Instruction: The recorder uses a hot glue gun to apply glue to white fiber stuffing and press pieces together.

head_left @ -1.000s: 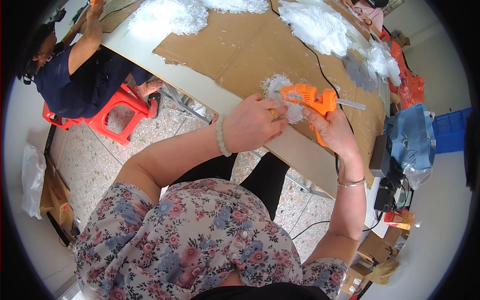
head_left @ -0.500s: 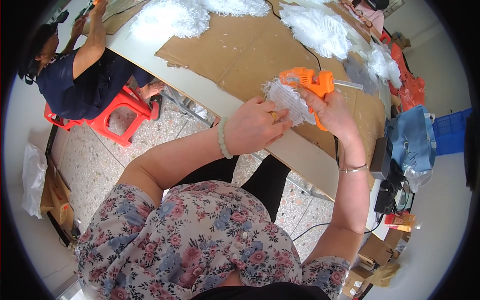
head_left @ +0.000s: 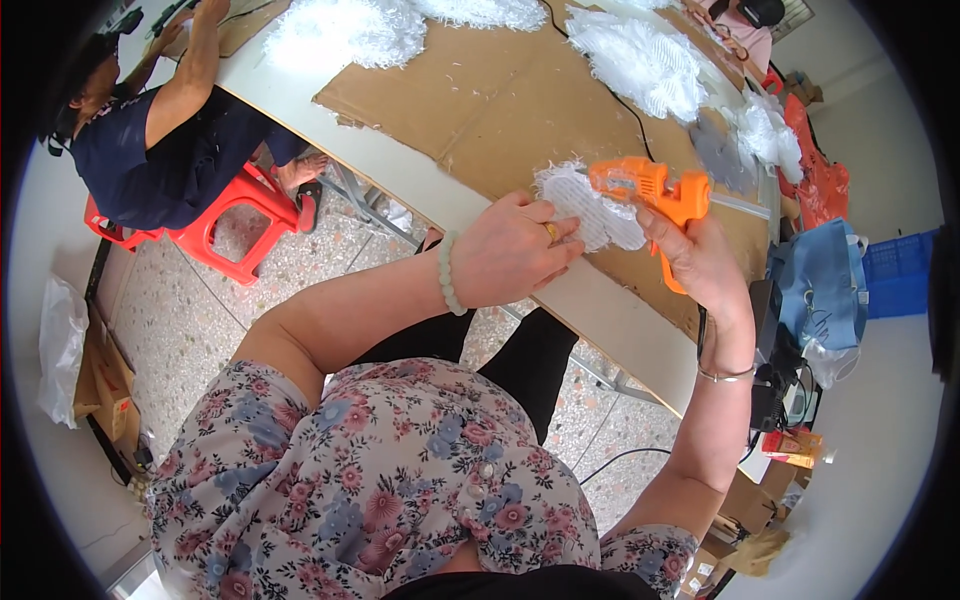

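While R hand (head_left: pixel 708 262) wraps its fingers round handle of orange glue gun (head_left: pixel 650 180), L hand (head_left: pixel 512 250) has fingers bent, slightly spread, tips on near-L edge of white fringed pc (head_left: pixel 597 215); L thumb hidden, can't tell if pinching. Pc sits btwn both hands' fingers, gun's front overlapping its far R part in view. Pale glue stick (head_left: pixel 740 207) pokes out beyond R fingers. Cardboard (head_left: pixel 470 100) beyond L fingers; white fringe pile (head_left: pixel 645 65) farther off.
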Available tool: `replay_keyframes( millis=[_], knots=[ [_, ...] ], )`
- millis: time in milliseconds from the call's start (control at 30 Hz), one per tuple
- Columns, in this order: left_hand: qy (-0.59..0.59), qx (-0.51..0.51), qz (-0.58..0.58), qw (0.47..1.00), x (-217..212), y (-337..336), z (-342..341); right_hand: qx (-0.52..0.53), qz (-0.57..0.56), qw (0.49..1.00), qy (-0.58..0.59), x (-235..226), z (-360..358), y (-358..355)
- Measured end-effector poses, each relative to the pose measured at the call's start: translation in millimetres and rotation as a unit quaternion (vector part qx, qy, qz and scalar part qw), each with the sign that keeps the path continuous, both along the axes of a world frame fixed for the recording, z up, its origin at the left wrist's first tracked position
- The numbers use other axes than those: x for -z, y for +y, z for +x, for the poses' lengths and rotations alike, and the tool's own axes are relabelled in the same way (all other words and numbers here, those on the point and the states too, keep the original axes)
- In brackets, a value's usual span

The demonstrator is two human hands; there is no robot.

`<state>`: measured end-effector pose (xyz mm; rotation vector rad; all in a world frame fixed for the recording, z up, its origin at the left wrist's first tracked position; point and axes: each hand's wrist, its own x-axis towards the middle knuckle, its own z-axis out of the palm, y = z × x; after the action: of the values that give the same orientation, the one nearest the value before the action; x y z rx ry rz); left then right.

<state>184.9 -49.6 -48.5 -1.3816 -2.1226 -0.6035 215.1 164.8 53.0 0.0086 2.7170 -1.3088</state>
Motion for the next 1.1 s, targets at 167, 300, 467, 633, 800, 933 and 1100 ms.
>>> replay_keyframes(
  millis=[167,300,467,633,800,933,1100],
  knots=[
    [-0.001,0.006,-0.01,1.0,-4,3,0,-0.025,0.102,0.994,0.015,7,-11,-14],
    [-0.003,0.011,0.003,1.0,-3,3,-1,-0.026,0.108,0.993,-0.035,15,-3,-1],
    [0.003,0.008,-0.007,1.0,-1,2,-2,-0.012,0.086,0.995,-0.05,17,5,12],
    [0.003,0.004,-0.005,1.0,0,3,-1,-0.004,0.016,1.0,-0.016,9,10,14],
    [0.011,0.006,-0.001,1.0,-1,8,-1,0.031,0.017,0.999,0.022,23,-9,2],
    [0.006,0.007,0.004,1.0,3,10,-2,0.016,0.129,0.99,0.053,34,-8,7],
    [0.014,-0.003,0.001,1.0,5,7,-4,0.016,0.088,0.996,0.007,21,8,14]
  ],
)
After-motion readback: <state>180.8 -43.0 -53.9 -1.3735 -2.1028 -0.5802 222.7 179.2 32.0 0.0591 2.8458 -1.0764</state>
